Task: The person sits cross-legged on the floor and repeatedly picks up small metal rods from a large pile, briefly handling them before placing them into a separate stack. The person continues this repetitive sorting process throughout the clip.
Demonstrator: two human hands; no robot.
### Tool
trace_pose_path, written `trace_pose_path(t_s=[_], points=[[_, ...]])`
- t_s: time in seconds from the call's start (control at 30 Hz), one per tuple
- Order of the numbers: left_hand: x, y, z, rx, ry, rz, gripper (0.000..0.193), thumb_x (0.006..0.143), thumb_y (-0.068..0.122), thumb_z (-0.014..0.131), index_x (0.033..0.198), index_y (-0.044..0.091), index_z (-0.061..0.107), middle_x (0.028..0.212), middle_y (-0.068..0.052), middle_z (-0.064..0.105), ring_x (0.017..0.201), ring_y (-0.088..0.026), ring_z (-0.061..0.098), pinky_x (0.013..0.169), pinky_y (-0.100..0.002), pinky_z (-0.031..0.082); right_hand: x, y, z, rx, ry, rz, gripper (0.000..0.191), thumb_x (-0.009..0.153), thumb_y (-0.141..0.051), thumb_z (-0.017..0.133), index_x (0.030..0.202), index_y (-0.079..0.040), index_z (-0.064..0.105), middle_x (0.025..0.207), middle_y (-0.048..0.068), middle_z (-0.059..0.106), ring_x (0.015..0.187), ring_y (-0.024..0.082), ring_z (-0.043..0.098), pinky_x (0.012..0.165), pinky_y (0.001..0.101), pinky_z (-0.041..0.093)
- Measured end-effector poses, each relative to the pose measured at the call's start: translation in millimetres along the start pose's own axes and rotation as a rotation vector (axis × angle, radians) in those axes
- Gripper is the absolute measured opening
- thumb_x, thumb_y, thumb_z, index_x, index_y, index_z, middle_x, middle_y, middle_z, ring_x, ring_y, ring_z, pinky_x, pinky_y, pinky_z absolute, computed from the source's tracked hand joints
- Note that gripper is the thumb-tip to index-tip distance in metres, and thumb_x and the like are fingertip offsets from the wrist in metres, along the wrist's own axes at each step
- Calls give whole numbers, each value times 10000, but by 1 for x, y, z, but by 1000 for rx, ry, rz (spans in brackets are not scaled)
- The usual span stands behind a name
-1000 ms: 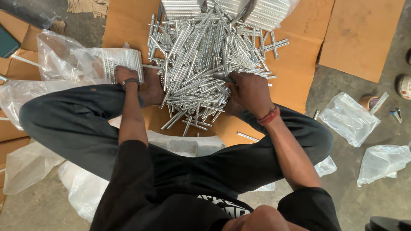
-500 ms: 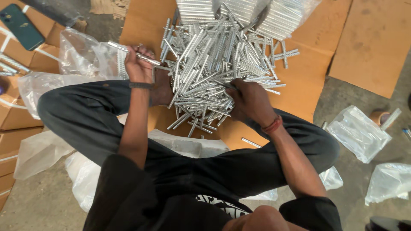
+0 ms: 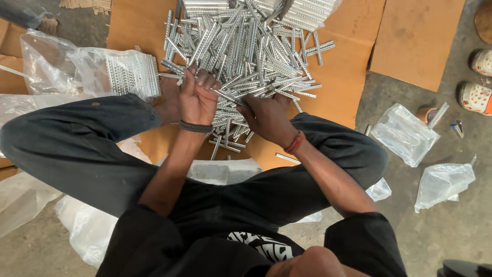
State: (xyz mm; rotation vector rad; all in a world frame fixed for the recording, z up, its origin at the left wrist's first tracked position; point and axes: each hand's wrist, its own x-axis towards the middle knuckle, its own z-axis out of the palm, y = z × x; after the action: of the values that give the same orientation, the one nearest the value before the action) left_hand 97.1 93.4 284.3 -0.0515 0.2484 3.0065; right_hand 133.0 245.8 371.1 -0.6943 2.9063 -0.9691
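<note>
The left hand (image 3: 197, 97) pinches a few thin, ridged silver metal strips (image 3: 225, 96) between its fingers, and the right hand (image 3: 266, 117) closes on their other end, just above the big loose heap of matching strips (image 3: 246, 51) on the brown cardboard sheet (image 3: 133, 25). A loose grip could drop them back into the heap; sharp edges may nick skin.

We have a single view, from a camera worn on the head and pointed almost straight down over our crossed legs. It sits close above the work: our knees fill the near part, the left hand (image 3: 197, 97) and right hand (image 3: 267, 117) meet at mid-frame, and the pile of metal strips (image 3: 246, 51) on brown cardboard (image 3: 417, 36) lies far.
</note>
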Motion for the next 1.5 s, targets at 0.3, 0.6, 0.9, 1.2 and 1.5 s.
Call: trace_pose_path(t_s=[0.3,0.6,0.9,1.2,1.5], points=[[33,35,-40,58,-167,-52,379,834,473,408,674,129,406,480,41,310,384,-67,241,357,-218,167,-8,8,8,1646,-820,861,283,832,-296,344,729,-53,445,469,-41,279,325,31,224,269,170,163],[66,49,-156,1708,595,873,247,682,-8,418,920,-52,468,897,-165,495,851,-281,468,772,-344,337,9,10,-4,1516,-215,949,240,835,-295,371,734,-85,426,490,-37,299,331,33,230,275,171,182],[76,164,-216,2447,974,228,256,533,82,607,742,-23,506,741,-226,538,697,-364,532,625,-386,438,8,8,-4,1285,-246,815,225,836,-258,380,723,-70,429,493,-34,317,331,35,246,264,181,184],[60,157,-198,2012,1048,811,150,661,98,496,763,11,428,727,-144,525,677,-248,518,649,-342,432,7,7,-5,1317,-199,794,247,855,-252,371,725,-56,447,500,-28,332,333,34,255,276,177,190],[32,91,-34,1781,184,688,180,807,92,544,677,-13,477,599,-100,429,596,-233,396,543,-346,356,4,-3,-4,141,175,153,193,800,-238,510,735,-59,540,430,40,401,359,143,402,390,285,286]])
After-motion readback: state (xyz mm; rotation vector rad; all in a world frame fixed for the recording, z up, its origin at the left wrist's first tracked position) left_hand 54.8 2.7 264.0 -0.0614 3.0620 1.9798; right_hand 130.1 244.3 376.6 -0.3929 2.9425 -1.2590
